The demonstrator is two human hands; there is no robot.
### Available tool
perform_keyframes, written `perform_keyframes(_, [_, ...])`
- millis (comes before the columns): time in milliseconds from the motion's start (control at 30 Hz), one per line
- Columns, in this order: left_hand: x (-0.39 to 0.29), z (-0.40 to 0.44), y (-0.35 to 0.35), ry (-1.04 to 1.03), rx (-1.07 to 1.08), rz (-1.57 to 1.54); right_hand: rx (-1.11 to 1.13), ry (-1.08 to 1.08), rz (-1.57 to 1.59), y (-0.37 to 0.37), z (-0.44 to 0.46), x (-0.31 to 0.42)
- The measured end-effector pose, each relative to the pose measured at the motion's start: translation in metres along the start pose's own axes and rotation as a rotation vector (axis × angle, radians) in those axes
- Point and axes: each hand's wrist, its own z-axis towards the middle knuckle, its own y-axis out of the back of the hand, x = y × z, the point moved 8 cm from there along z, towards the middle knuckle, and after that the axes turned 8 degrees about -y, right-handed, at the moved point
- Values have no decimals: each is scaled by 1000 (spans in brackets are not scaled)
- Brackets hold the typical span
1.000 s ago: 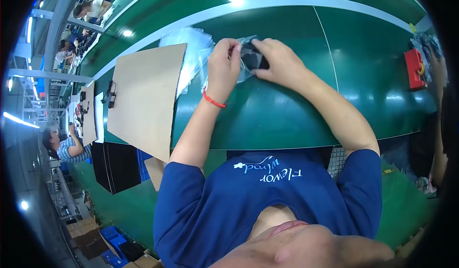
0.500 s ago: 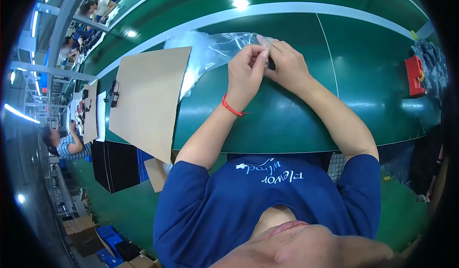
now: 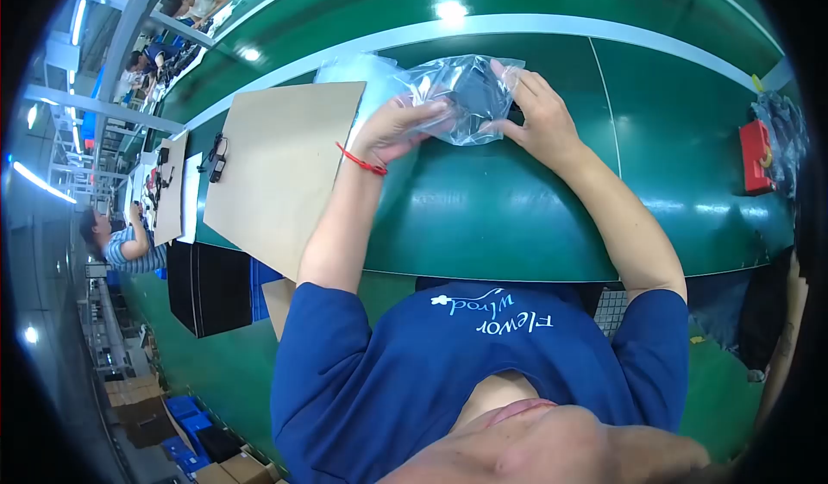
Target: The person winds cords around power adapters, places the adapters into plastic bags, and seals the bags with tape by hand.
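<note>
The blue shirt (image 3: 470, 355) reads "Flewor wlrod", upside down from here.

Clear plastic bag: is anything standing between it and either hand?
Nothing visible does: the left hand and right hand both touch the clear plastic bag. The cardboard sheet lies off to the bag's left, not between.

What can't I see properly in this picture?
Head view: the dark thing inside the crinkly, clear plastic bag; shiny folds blur its shape.
Head view: anything beneath the flat, tan cardboard sheet; the sheet covers it.
Head view: whether the faraway person in the blue striped shirt holds anything; too small.
</note>
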Motion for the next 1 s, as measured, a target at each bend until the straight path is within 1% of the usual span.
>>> perform_keyframes(167, [10,2,-11,-128,-176,-38,55,-12,2,2,3,4])
perform_keyframes(233, [5,0,-7,-186,-282,-32,84,30,132,0,5,3])
perform_keyframes(267, [6,-2,-11,-183,-283,-28,98,50,199,-1,4,4])
perform_keyframes(300, [8,-3,-22,-179,-218,-73,95,49,201,-1,5,4])
perform_keyframes(367, [13,-3,-44,-162,-84,-159,170,-30,321,-4,5,3])
perform_keyframes(400, [18,-2,-48,-155,-82,-156,209,-72,381,-5,4,2])
perform_keyframes(433, [23,-1,-52,-167,-86,-216,210,-80,381,-3,3,4])
perform_keyframes(500, [29,1,-59,-199,-92,-340,287,-125,242,-3,3,5])
perform_keyframes(533, [29,4,-60,-198,-86,-342,320,-144,170,-4,3,3])
perform_keyframes(567, [28,7,-59,-211,-92,-365,319,-146,167,-3,2,1])
perform_keyframes(667, [26,12,-58,-234,-109,-407,417,-233,363,-12,-2,-9])
perform_keyframes(700, [30,14,-60,-210,-117,-447,415,-233,364,-14,-1,-11])
perform_keyframes(800, [38,17,-63,-159,-130,-528,362,-109,355,-12,3,-8])
perform_keyframes(833, [39,20,-60,-179,-142,-533,359,-111,350,-13,2,-8])
perform_keyframes(933, [39,25,-57,-208,-167,-545,298,-280,412,-16,-1,-16])
perform_keyframes(967, [34,25,-54,-222,-188,-568,298,-280,411,-12,0,-16])
perform_keyframes(1000, [29,25,-50,-240,-211,-590,219,-216,405,0,5,-12])
